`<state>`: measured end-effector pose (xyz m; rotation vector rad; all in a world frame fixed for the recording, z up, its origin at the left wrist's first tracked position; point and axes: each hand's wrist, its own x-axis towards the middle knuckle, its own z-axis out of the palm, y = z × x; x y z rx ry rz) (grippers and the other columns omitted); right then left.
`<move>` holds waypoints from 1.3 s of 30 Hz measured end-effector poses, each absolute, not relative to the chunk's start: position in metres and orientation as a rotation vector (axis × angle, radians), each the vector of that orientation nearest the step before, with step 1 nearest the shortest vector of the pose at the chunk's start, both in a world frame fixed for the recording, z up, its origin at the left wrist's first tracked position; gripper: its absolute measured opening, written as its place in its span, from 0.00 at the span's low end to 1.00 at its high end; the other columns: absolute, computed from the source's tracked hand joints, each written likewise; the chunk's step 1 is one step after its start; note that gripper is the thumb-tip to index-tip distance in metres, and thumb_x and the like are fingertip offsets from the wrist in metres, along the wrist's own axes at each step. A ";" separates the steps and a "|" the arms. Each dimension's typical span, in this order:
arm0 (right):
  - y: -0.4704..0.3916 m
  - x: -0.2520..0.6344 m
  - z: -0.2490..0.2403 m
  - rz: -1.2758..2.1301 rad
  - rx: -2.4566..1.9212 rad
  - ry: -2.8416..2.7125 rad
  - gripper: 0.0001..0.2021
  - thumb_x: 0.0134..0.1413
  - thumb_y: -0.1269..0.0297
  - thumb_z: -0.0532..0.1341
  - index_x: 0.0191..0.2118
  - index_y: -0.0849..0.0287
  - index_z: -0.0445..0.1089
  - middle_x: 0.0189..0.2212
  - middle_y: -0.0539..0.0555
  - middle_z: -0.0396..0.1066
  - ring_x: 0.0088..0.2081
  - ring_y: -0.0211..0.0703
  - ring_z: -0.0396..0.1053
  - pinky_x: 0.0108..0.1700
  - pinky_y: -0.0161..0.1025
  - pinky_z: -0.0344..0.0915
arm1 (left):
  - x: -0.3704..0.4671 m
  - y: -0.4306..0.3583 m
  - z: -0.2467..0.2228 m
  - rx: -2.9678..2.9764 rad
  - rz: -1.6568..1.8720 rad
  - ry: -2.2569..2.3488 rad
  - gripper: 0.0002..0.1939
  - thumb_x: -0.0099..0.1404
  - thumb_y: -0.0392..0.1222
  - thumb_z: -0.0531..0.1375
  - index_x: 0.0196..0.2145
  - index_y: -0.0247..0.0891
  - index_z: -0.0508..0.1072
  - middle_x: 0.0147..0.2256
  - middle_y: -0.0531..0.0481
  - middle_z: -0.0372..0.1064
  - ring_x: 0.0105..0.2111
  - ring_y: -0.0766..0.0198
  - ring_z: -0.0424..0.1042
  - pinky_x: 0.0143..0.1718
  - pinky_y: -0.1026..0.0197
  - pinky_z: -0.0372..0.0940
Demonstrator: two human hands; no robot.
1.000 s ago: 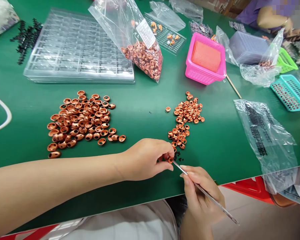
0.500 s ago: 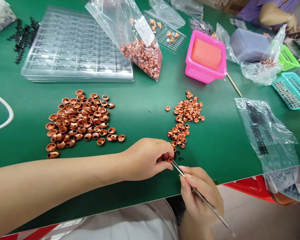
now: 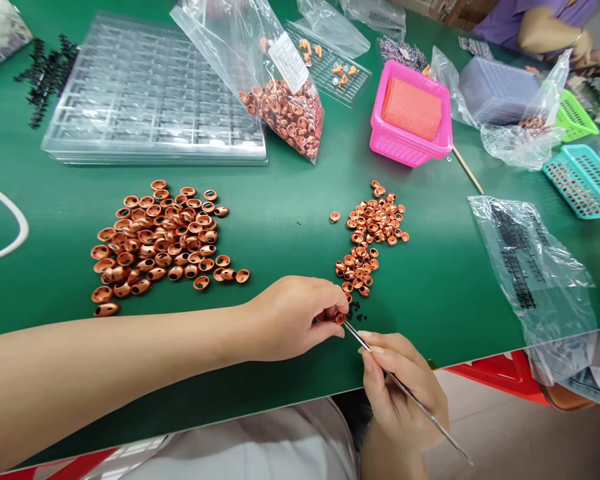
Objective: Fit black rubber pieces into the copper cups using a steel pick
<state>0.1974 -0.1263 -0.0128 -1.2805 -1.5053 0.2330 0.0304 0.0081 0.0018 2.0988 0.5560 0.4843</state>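
Between thumb and fingers, my left hand (image 3: 300,317) pinches a small copper-coloured cup-shaped part (image 3: 339,319) with a hole in it. My right hand (image 3: 403,380) is closed around metal tweezers (image 3: 415,399), whose tips point at that part; whether they touch it or grip something tiny I cannot tell. Just beyond the tips lie tiny black pieces (image 3: 359,312) on the green table (image 3: 285,247). A heap of small copper-coloured parts (image 3: 377,220) spreads behind my hands. Farther left is a larger heap of similar copper-coloured parts (image 3: 163,240).
Stacked clear plastic trays (image 3: 155,100) stand at the back left, beside a bag of copper parts (image 3: 290,113). A pink basket (image 3: 410,150) holds an orange-red block. At right lie a bag of black pieces (image 3: 525,247) and a teal basket (image 3: 583,180). Another person's arm (image 3: 550,30) shows at the far right.
The tweezers and my right hand have shifted very slightly. My left hand keeps its pinch on the copper part, and the heaps look the same.
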 end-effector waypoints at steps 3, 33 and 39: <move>-0.125 0.198 -0.012 0.235 -1.276 -1.503 0.19 0.50 0.87 0.62 0.45 0.61 0.71 0.41 0.56 0.76 0.40 0.43 0.75 0.36 0.42 0.73 | 0.031 0.008 0.003 2.101 0.482 0.548 0.05 0.62 0.36 0.66 0.35 0.35 0.72 0.29 0.56 0.69 0.24 0.71 0.64 0.29 0.69 0.58; -0.124 0.196 -0.010 0.174 -1.319 -1.563 0.17 0.51 0.85 0.63 0.44 0.60 0.72 0.40 0.56 0.78 0.38 0.42 0.77 0.36 0.41 0.73 | 0.031 0.008 0.004 2.098 0.463 0.567 0.03 0.63 0.36 0.63 0.35 0.37 0.72 0.29 0.55 0.71 0.25 0.70 0.65 0.29 0.68 0.59; -0.128 0.198 -0.013 0.159 -1.355 -1.593 0.16 0.52 0.82 0.63 0.45 0.57 0.71 0.39 0.54 0.78 0.38 0.41 0.77 0.37 0.40 0.74 | 0.031 0.008 0.004 2.098 0.463 0.583 0.03 0.63 0.36 0.63 0.34 0.37 0.71 0.29 0.55 0.71 0.25 0.69 0.65 0.29 0.68 0.59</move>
